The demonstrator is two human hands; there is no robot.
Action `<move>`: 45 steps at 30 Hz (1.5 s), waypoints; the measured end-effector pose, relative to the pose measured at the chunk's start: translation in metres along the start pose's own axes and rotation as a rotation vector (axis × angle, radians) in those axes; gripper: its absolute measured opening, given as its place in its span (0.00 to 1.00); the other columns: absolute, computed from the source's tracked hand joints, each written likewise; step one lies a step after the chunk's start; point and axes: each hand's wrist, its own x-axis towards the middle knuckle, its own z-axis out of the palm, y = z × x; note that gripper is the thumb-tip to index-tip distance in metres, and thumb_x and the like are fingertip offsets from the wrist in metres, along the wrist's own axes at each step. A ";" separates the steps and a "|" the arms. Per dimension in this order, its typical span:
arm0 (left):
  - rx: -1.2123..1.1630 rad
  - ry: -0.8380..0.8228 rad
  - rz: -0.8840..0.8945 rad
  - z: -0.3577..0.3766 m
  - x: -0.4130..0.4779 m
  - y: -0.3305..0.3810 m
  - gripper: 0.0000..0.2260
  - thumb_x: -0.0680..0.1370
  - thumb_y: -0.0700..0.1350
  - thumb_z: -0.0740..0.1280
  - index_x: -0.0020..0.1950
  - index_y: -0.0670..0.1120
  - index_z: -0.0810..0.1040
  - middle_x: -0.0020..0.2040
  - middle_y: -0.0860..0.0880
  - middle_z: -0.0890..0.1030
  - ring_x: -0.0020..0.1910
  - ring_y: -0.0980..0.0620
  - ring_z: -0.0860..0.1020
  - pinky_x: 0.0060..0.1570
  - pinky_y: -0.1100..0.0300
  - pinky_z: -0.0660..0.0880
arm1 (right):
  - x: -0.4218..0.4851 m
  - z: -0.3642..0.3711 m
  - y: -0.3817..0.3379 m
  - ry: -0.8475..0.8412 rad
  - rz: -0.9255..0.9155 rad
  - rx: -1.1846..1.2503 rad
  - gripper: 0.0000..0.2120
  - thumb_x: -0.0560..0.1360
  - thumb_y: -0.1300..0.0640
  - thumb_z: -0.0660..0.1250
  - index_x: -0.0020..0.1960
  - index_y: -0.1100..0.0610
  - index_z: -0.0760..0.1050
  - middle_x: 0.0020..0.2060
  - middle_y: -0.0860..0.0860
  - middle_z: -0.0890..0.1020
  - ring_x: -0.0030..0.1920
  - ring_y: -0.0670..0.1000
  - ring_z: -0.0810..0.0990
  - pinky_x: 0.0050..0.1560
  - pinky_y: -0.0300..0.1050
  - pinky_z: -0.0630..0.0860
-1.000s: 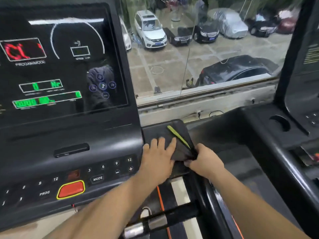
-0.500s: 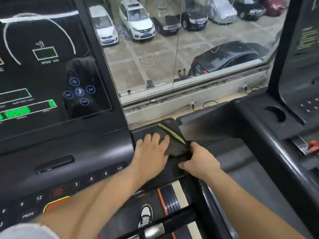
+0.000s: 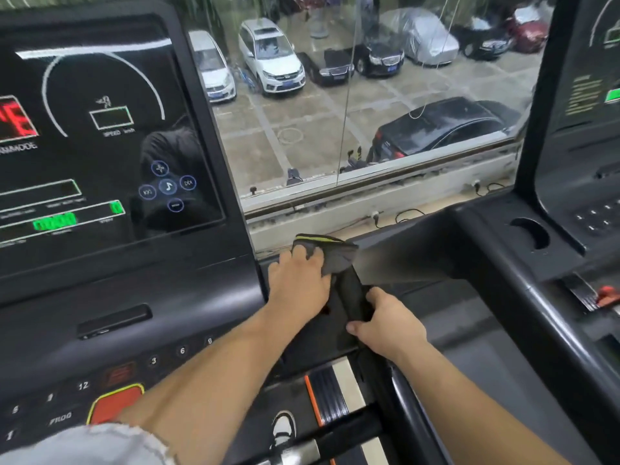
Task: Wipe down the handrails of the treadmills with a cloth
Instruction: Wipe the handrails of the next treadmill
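Cloth [image 3: 335, 260] lies far end under the flat left grip [image 3: 302, 283], near end pinched by the right grip [image 3: 385, 325].

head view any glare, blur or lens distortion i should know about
Head view: daylight from the window, soft shadows; the treadmill screen mirrors a dark figure and a white light streak; its small labels are smeared; the straight console frame bows, wide-angle; the cloth is clear.
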 end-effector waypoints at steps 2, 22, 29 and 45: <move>-0.011 0.016 0.009 0.002 -0.024 0.016 0.28 0.81 0.59 0.57 0.80 0.51 0.63 0.68 0.45 0.71 0.63 0.40 0.70 0.58 0.45 0.71 | -0.002 0.000 -0.001 0.011 -0.015 0.021 0.30 0.70 0.41 0.75 0.68 0.48 0.71 0.61 0.47 0.79 0.58 0.53 0.81 0.55 0.52 0.80; -1.253 0.208 -0.240 -0.099 -0.060 -0.031 0.09 0.83 0.50 0.62 0.47 0.47 0.71 0.42 0.50 0.76 0.40 0.51 0.75 0.42 0.54 0.71 | -0.035 -0.017 -0.030 0.166 -0.169 0.637 0.26 0.76 0.52 0.75 0.72 0.50 0.74 0.64 0.49 0.80 0.61 0.47 0.80 0.68 0.52 0.76; -0.094 0.026 0.149 0.010 -0.081 -0.008 0.23 0.83 0.55 0.57 0.79 0.53 0.65 0.73 0.43 0.66 0.66 0.40 0.68 0.62 0.45 0.71 | -0.015 -0.003 -0.013 0.020 0.013 0.042 0.27 0.73 0.46 0.74 0.68 0.53 0.71 0.62 0.53 0.79 0.62 0.57 0.79 0.61 0.54 0.78; -0.080 0.109 0.156 0.024 -0.064 0.005 0.27 0.83 0.60 0.54 0.79 0.48 0.66 0.71 0.40 0.69 0.62 0.39 0.71 0.58 0.43 0.69 | -0.013 -0.006 -0.012 0.018 0.039 -0.020 0.22 0.73 0.44 0.70 0.66 0.43 0.73 0.58 0.45 0.82 0.58 0.52 0.81 0.52 0.47 0.78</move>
